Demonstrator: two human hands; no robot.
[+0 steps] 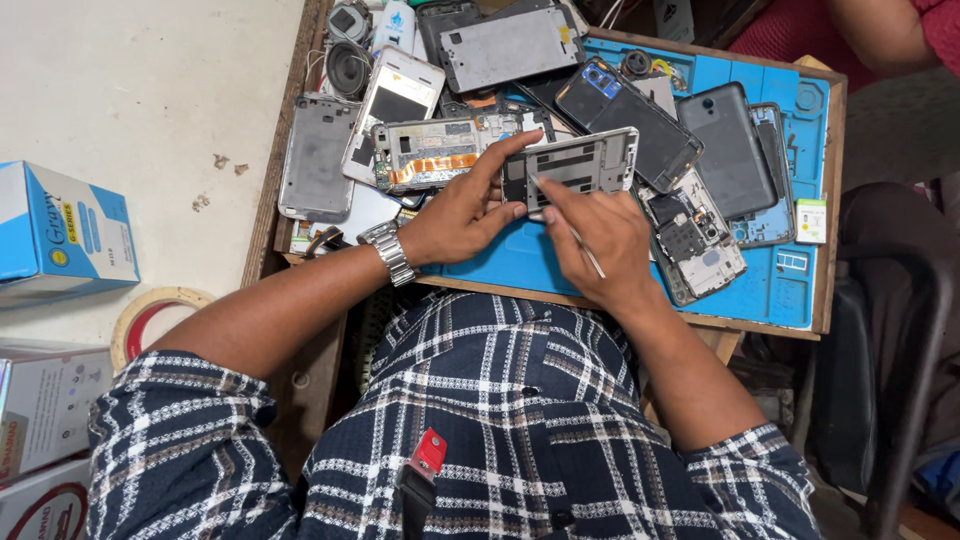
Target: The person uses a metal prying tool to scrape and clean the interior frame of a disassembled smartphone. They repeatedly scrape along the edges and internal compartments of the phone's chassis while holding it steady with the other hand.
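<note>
My left hand [462, 212] grips the left end of an opened phone frame [585, 160], silver with its inner side up, held just above a blue work mat [790, 290]. A metal watch [392, 252] is on that wrist. My right hand [598, 235] holds a thin metal tool [572, 232] like a pen. The tool's tip touches the inside of the phone frame near its left half. Both forearms come up from a dark checked shirt.
Many dismantled phones and back covers crowd the small wooden table [262, 215], among them a grey cover [318, 158] and a dark phone [728, 150]. A blue box [60, 232] and tape roll [150, 310] lie on the left. Another person's arm [880, 35] is top right.
</note>
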